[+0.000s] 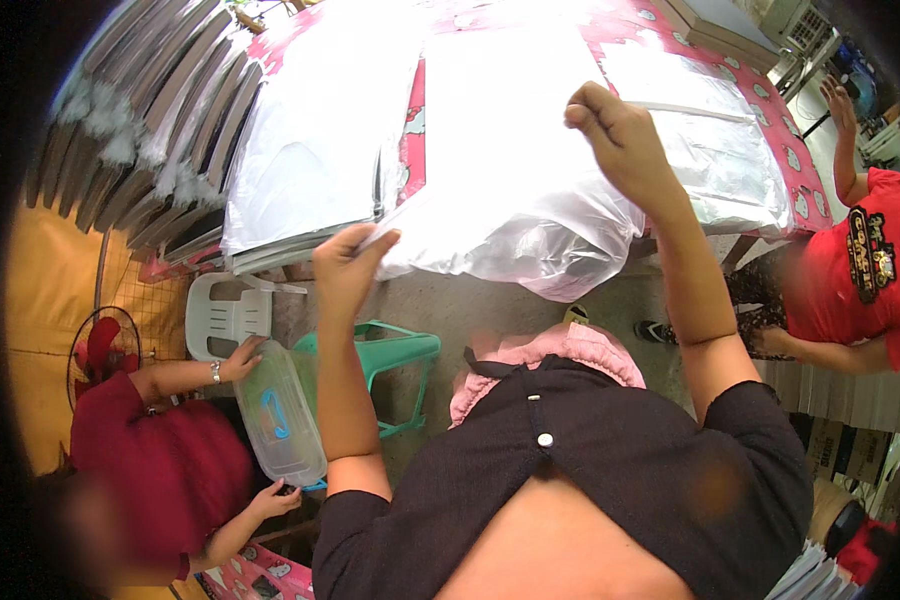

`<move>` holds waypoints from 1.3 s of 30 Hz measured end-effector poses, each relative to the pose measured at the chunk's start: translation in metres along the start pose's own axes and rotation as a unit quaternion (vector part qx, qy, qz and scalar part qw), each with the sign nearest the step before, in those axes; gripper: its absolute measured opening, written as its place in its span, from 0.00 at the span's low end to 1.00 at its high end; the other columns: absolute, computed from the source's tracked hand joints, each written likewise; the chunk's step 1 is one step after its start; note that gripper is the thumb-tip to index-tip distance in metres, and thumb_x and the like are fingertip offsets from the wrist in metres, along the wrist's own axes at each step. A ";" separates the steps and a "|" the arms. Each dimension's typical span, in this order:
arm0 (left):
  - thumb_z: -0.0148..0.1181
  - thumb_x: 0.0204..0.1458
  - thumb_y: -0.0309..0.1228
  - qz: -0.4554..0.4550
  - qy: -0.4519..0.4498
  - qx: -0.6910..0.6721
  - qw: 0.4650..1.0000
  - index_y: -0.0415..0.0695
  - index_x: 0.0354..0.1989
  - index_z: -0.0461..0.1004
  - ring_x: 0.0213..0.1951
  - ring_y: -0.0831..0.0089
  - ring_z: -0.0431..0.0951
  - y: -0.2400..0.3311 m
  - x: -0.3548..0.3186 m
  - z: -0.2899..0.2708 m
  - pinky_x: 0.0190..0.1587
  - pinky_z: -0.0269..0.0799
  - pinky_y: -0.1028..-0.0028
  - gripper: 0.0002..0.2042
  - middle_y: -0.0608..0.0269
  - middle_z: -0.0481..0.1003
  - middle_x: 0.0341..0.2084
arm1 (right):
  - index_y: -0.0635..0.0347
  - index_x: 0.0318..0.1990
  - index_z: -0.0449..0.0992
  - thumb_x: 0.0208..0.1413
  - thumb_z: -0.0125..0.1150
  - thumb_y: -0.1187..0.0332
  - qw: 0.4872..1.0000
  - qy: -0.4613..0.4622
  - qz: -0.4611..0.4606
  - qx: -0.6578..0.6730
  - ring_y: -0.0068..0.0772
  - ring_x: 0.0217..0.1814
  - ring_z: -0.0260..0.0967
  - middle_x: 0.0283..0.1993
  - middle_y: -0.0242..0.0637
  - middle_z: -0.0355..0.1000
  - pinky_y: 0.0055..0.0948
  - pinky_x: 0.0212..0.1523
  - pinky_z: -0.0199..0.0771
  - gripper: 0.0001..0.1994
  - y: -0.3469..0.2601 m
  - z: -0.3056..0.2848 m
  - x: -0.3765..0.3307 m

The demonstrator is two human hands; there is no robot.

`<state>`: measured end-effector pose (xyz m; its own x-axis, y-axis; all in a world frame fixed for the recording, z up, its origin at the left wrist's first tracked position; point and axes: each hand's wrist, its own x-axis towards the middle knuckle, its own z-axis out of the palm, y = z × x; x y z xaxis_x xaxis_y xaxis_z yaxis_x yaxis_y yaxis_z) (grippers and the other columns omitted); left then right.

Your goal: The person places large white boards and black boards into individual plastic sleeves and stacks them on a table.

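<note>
Left hand (355, 262), ten o'clock, pinched film (530, 240); right hand (618, 140), one-thirty, curled shut, contents unclear; spreading, I judged, next needed tension.

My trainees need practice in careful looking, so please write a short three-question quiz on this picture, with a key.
1. Multiple choice: what does the camera wearer's bare left hand pinch?
A) a brown wooden brush
B) a thin, translucent plastic film
C) a grey steel ruler

2. True or false: the handle on the clear, rectangular plastic box held by the co-worker in a dark red shirt is red.

3. Fill in: in the picture, the green plastic stool stands to the ___ of the white plastic chair.

Key: 1. B. 2. False; it is blue. 3. right.
</note>
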<state>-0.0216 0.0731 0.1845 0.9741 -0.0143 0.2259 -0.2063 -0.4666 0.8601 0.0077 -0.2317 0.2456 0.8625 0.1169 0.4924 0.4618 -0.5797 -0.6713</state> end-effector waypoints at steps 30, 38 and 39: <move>0.55 0.49 0.33 0.010 0.069 -0.594 0.801 0.41 0.23 0.70 0.25 0.83 0.69 0.044 -0.034 0.013 0.30 0.66 0.82 0.08 0.68 0.70 0.22 | 0.67 0.26 0.72 0.42 0.53 0.81 0.993 0.060 -0.101 0.028 0.24 0.32 0.67 0.29 0.36 0.70 0.19 0.33 0.66 0.03 0.004 0.016 -0.040; 0.55 0.47 0.38 0.094 -0.201 -0.314 0.923 0.41 0.31 0.68 0.30 0.72 0.72 0.033 -0.034 -0.008 0.33 0.70 0.71 0.12 0.62 0.71 0.24 | 0.64 0.33 0.71 0.51 0.51 0.69 0.903 -0.327 0.141 0.240 0.22 0.26 0.67 0.26 0.34 0.70 0.22 0.27 0.69 0.07 -0.015 0.005 -0.069; 0.55 0.47 0.35 0.062 -0.116 -0.453 0.882 0.40 0.32 0.69 0.30 0.71 0.73 0.027 -0.030 -0.012 0.34 0.71 0.70 0.10 0.60 0.71 0.24 | 0.64 0.35 0.72 0.50 0.52 0.69 0.804 -0.582 -0.106 0.052 0.22 0.27 0.68 0.26 0.33 0.70 0.22 0.29 0.70 0.08 -0.008 0.004 -0.064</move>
<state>-0.0579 0.0717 0.2066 0.9094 -0.2461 0.3353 -0.2004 0.4471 0.8717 -0.0508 -0.2317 0.2172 0.3433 0.9153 -0.2106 0.5866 -0.3841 -0.7130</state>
